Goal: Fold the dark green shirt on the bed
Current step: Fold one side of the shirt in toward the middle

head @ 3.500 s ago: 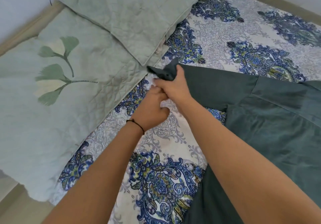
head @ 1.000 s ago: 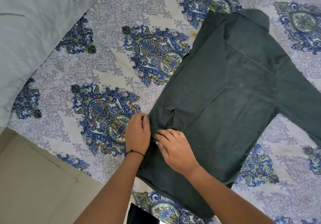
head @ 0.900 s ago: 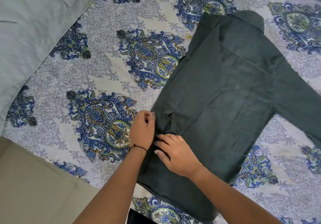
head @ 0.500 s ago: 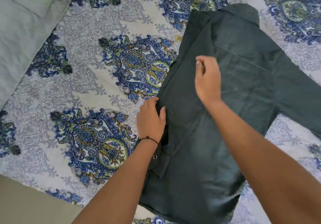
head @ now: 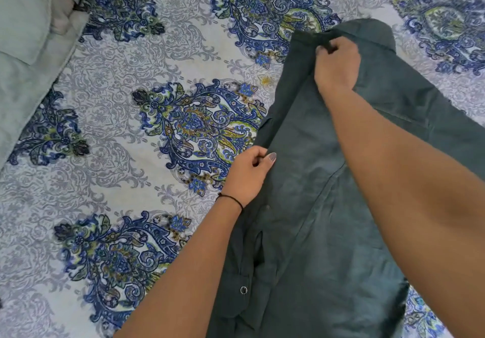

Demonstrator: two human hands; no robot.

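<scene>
Head view shows the dark green shirt (head: 315, 206) lying on the patterned bedsheet (head: 131, 101), over on my right side of the bed, with one sleeve already folded in along its left edge, the cuff and its snap button (head: 243, 290) resting low on the body. My right hand (head: 337, 65) is closed on the fabric at the top left corner, just beside the collar, fingers curled tight around a small bunch of cloth. My left hand (head: 249, 173) pinches the same folded edge further down, thumb on top of the cloth and the other fingers tucked beneath it. I judge this to be the tidying of the first side fold: I am gripping the long left edge at two places to pull it straight and square. The far sleeve on the right is not yet folded, so the job looks less than half done. Next I should tension the edge evenly between both hands, lay it flat without dragging the tucked sleeve out, then let go and reach across for the right side. Pale green pillows (head: 23, 23) lie at the upper left, well apart from the shirt.
</scene>
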